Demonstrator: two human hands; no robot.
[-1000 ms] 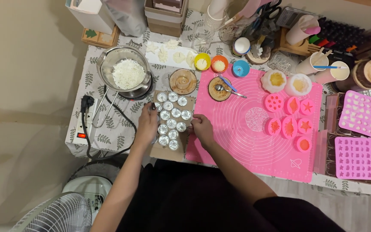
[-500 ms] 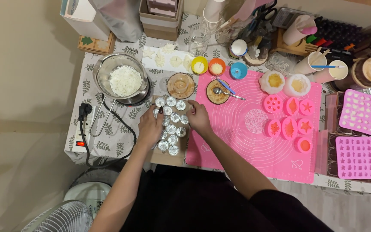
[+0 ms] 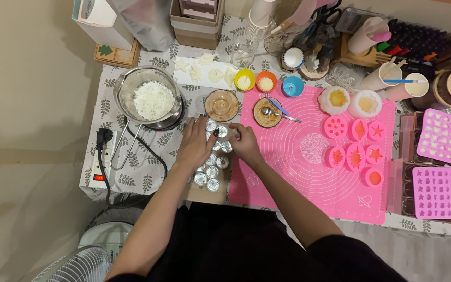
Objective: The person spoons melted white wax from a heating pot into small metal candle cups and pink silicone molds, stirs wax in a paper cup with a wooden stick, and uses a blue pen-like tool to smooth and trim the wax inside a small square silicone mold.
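Several small round metal cups (image 3: 213, 172) stand in rows on the table just left of a pink silicone mat (image 3: 314, 156). My left hand (image 3: 196, 143) lies over the upper left part of the group, fingers spread and touching the cups. At the top right corner of the group, my right hand (image 3: 242, 142) has its fingertips pinched at one cup (image 3: 226, 147). Whether it grips that cup is unclear. Part of the group is hidden under my left hand.
A metal pot of white flakes (image 3: 152, 99) sits on a hotplate at left, with a power strip (image 3: 102, 156) beside it. Brown dishes (image 3: 222, 104), coloured cups (image 3: 265, 81) and pink moulds (image 3: 356, 143) lie on and around the mat. Pink mould trays (image 3: 444, 162) fill the right edge.
Both hands have moved from the lower end of the cup group up to its top. The camera view has also shifted slightly.
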